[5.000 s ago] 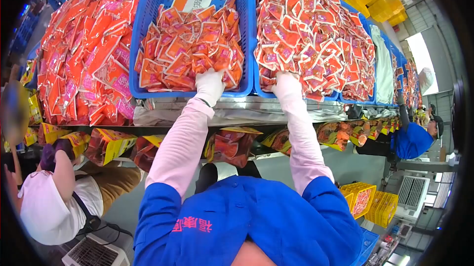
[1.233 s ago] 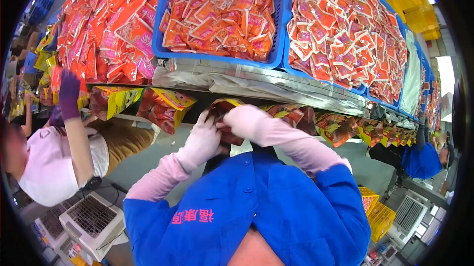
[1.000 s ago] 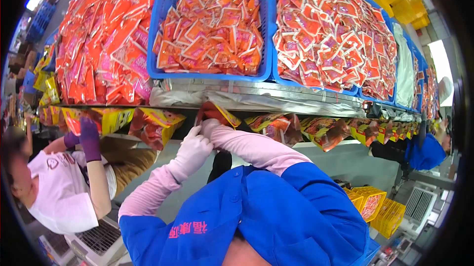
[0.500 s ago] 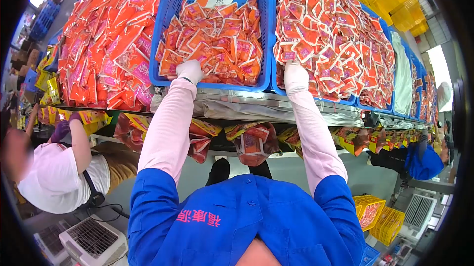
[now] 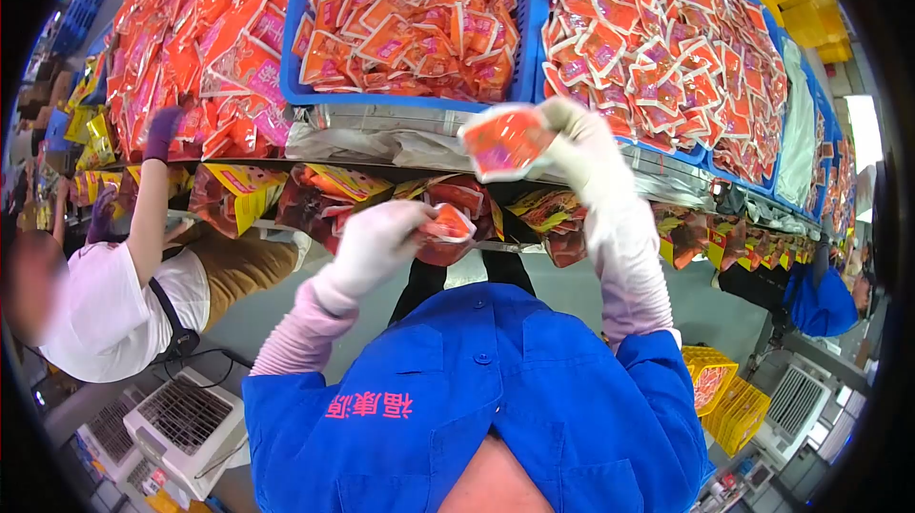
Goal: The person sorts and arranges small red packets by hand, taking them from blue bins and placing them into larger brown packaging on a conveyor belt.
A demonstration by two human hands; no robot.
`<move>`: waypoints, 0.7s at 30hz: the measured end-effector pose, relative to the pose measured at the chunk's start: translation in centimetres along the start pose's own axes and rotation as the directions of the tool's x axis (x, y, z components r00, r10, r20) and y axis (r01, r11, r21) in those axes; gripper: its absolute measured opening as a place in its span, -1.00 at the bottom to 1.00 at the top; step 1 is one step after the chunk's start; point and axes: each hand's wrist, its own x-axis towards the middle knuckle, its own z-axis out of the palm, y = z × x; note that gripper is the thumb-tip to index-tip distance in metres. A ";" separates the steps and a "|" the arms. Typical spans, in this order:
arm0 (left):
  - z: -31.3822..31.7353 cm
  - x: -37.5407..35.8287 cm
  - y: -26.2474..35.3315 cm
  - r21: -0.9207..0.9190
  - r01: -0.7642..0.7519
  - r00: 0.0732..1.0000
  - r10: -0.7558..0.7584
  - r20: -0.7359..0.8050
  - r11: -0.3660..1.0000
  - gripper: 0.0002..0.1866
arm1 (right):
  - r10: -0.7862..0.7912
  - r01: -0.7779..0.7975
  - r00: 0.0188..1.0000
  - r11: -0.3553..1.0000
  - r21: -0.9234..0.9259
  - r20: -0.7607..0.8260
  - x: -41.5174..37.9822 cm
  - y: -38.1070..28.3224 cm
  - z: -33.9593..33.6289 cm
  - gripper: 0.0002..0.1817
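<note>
Closest in, the blue jacket (image 5: 496, 399), then two white-gloved hands up and apart. The left hand (image 5: 374, 244) is closed on a small orange packet (image 5: 448, 224), pinched at its edge. The right hand (image 5: 583, 143), higher and further out, grips a second packet (image 5: 505, 141) by one corner, its flat face turned toward us. These look feather-light and floppy: thin sealed film, glossy, likely slick against a glove, with soft filling in the middle. The flat crimped border seems the safest place to pinch; squeezing the belly could burst a seam.

Just beyond the left hand hangs a row of open bags (image 5: 334, 191), yellow-lipped, dark red inside, crinkly plastic sagging under a shiny metal shelf (image 5: 400, 127). Above both hands sit blue plastic crates (image 5: 527, 56), lattice-walled, heaped with square orange packets; the heap above the right hand (image 5: 667, 46) is white-bordered and spills high. Off beyond the left hand, a co-worker in a white top (image 5: 95, 313) raises a purple glove (image 5: 162, 130) toward another loose red pile (image 5: 191, 37). Far past the right hand, another blue sleeve (image 5: 820, 299) works the same line.
</note>
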 end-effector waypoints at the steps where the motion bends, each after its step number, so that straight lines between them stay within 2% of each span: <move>1: 1.2 -0.6 -0.3 0.288 -0.040 0.999 0.028 0.045 0.957 -0.84 | -0.029 0.027 0.996 0.999 0.028 0.080 -0.3 1.1 1.6 -0.72; 2: 2.5 -1.3 -1.4 0.484 -0.056 0.991 -0.012 0.136 0.873 -0.74 | 0.024 -0.020 0.988 0.999 -0.026 0.154 -1.0 1.5 3.5 -0.75; 3: 2.9 -1.9 -1.6 0.508 0.007 0.991 -0.073 0.111 0.861 -0.69 | -0.124 0.200 0.961 0.929 -0.311 0.248 -0.9 3.3 5.1 -0.82; 4: 2.4 -2.3 -1.5 0.518 -0.041 0.995 -0.015 0.103 0.854 -0.68 | 0.039 0.148 0.947 0.826 -0.543 0.319 -0.9 2.7 7.1 -0.81; 5: 2.2 -3.0 -1.9 0.522 -0.060 0.995 0.009 0.100 0.851 -0.67 | -0.124 0.416 0.896 0.572 -0.707 0.426 0.0 6.7 9.0 -0.84; 6: 1.9 -3.8 -2.3 0.525 -0.079 0.995 0.033 0.097 0.847 -0.67 | -0.064 0.471 0.866 0.439 -0.765 0.496 0.4 7.9 10.6 -0.81; 7: 2.1 -4.8 -3.7 0.622 -0.153 0.985 0.072 0.154 0.768 -0.75 | 0.078 0.498 0.818 0.400 -0.769 0.570 1.0 6.9 12.2 -0.82; 8: 2.0 -5.3 -4.5 0.705 -0.232 0.970 0.107 0.217 0.671 -0.83 | 0.262 0.472 0.787 0.328 -0.818 0.559 2.4 8.6 14.4 -0.86; 9: 1.6 -5.0 -4.4 0.711 -0.236 0.970 0.117 0.213 0.662 -0.83 | 0.629 0.479 0.479 0.397 -0.783 0.612 4.6 9.3 16.5 -0.87; 10: 1.2 -4.6 -4.2 0.638 -0.229 0.969 0.107 0.224 0.736 -0.90 | 0.613 0.409 0.655 0.203 -0.890 0.441 6.4 19.0 19.7 -0.77; 11: 1.0 -4.3 -4.0 0.556 -0.217 0.967 0.097 0.237 0.802 -0.96 | 0.585 0.420 0.669 0.211 -0.883 0.458 7.6 21.1 20.9 -0.78; 12: 1.4 -4.1 -4.0 0.523 -0.228 0.974 0.186 0.132 0.822 -0.93 | 0.571 0.423 0.671 0.230 -0.877 0.473 8.7 22.3 21.5 -0.79; 14: 1.3 -4.5 -3.9 0.557 -0.268 0.961 0.177 0.212 0.786 -0.96 | 0.545 0.427 0.680 0.249 -0.869 0.490 10.6 24.0 22.6 -0.81; 16: 0.6 -4.5 -3.5 0.583 -0.272 0.958 0.160 0.236 0.766 -0.96 | 0.531 0.429 0.682 0.265 -0.863 0.502 10.9 22.7 23.0 -0.82; 17: 0.0 -4.5 -3.7 0.598 -0.228 0.971 0.136 0.197 0.768 -0.97 | 0.512 0.432 0.691 0.273 -0.860 0.510 10.9 22.1 23.0 -0.83; 19: -1.3 -4.6 -4.2 0.619 -0.180 0.982 0.108 0.152 0.765 -0.97 | 0.420 0.462 0.744 0.239 -0.854 0.520 8.9 14.9 22.1 -0.84; 20: -1.6 -4.7 -4.3 0.628 -0.174 0.983 0.094 0.158 0.759 -0.97 | 0.532 0.588 0.625 0.161 -0.793 0.571 7.8 7.8 21.5 -0.79; 21: -1.7 -4.7 -4.3 0.632 -0.182 0.981 0.093 0.171 0.753 -0.96 | 0.325 0.628 0.739 -0.014 -0.778 0.590 6.2 9.9 22.0 -0.82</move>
